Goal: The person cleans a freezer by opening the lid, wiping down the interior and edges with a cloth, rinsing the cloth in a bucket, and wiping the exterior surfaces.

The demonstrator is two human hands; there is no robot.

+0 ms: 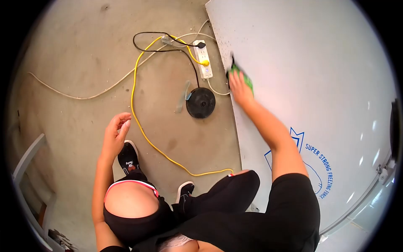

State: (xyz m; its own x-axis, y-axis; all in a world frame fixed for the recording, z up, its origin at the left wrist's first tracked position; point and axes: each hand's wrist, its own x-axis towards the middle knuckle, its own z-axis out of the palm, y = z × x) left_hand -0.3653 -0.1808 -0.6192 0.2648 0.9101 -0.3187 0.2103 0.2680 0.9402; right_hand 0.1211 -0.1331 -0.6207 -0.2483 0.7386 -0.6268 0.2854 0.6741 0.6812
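Observation:
My right hand (pixel 240 87) presses a green-and-black cloth-like item (pixel 247 80) against the white side of a freezer (pixel 336 84). The fingers cover much of the item, and its exact kind is unclear. Blue lettering, "Super Strong Freezing Force", is printed on the panel below my right forearm. My left hand (pixel 115 135) hangs above the floor near my bent knee, with loosely curled fingers and nothing in it.
On the concrete floor (pixel 84 54) lies a white power strip (pixel 202 59) with black and yellow plugs. A round black base (pixel 200 103) sits below it. A yellow cord (pixel 133 90) loops toward my knees. A grey chair-like frame (pixel 28 157) stands at left.

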